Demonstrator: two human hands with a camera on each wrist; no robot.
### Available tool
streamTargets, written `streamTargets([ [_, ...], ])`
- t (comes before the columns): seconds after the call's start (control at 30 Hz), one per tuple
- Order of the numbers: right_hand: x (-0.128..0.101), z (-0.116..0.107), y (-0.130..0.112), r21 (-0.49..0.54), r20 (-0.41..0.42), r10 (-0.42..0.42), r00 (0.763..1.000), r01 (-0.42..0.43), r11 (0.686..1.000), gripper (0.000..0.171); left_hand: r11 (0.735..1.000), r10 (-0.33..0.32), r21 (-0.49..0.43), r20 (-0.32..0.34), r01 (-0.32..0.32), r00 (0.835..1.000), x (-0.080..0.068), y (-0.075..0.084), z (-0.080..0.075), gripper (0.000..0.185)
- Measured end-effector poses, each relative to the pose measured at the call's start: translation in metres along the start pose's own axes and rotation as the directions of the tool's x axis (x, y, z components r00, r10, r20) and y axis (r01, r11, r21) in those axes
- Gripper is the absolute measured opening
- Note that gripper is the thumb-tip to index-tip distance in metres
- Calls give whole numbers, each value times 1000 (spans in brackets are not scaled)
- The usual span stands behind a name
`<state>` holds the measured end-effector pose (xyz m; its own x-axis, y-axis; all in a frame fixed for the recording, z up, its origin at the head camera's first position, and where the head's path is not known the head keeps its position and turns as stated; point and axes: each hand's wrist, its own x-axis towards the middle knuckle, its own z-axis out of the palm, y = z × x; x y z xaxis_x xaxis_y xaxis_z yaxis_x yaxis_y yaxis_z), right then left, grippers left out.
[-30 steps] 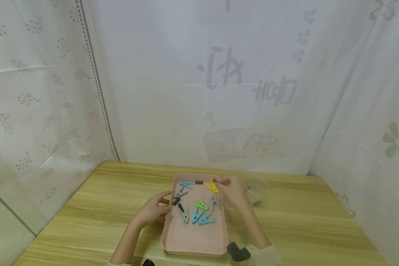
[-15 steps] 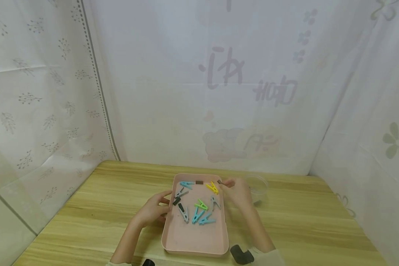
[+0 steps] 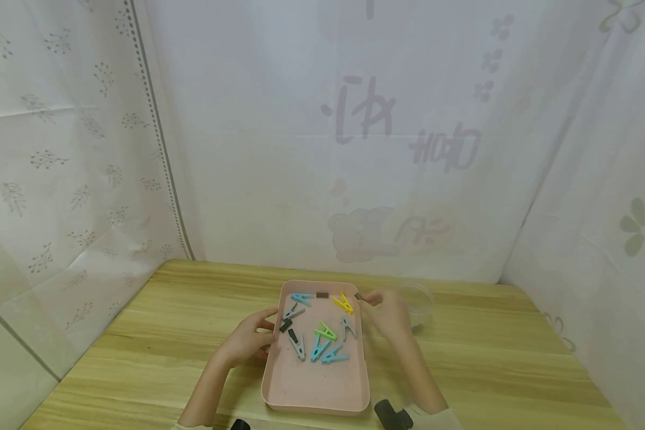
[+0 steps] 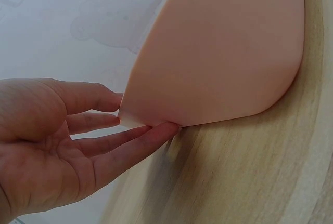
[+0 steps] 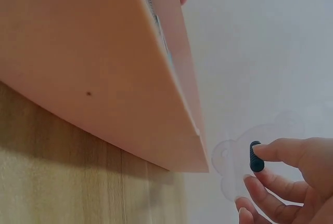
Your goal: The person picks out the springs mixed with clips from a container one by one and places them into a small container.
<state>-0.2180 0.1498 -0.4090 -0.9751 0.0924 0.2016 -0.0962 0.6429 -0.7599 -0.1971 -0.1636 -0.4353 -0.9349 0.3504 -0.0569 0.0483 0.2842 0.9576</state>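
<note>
In the head view a pink tray (image 3: 314,388) holds several clothespins, among them a yellow clothespin (image 3: 344,303), a green clothespin (image 3: 325,330) and a grey clothespin (image 3: 347,327). My left hand (image 3: 245,339) is at the tray's left side; in the left wrist view its nearly straight fingertips touch the tray wall. Over the tray's far right corner, my right hand (image 3: 389,313) pinches a small dark ribbed cylinder (image 5: 255,156), which looks like a coil spring, between thumb and fingers. Similar dark pieces lie in the tray, one dark piece (image 3: 322,295) near its far edge.
A clear round container (image 3: 420,297) stands behind the right hand, partly hidden, with a dark thing near its base. The wooden table (image 3: 494,352) reaches to patterned curtains (image 3: 279,179) at the back and sides.
My right hand has moved slightly right and down in the head view, away from the yellow clothespin, still pinching the ribbed cylinder. The left hand and tray stay put.
</note>
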Motion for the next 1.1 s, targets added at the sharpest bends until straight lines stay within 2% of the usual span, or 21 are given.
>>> streamTargets([
  [0.33, -2, -1, -1, -5, 8, 11, 1000, -11, 1000, 19, 1000, -11, 2, -3, 11, 1000, 0, 0, 0, 65],
  [1.1, -10, -6, -5, -44, -53, -21, 998, 19, 999, 19, 1000, 1, 0, 5, -1, 1000, 0, 0, -1, 65],
])
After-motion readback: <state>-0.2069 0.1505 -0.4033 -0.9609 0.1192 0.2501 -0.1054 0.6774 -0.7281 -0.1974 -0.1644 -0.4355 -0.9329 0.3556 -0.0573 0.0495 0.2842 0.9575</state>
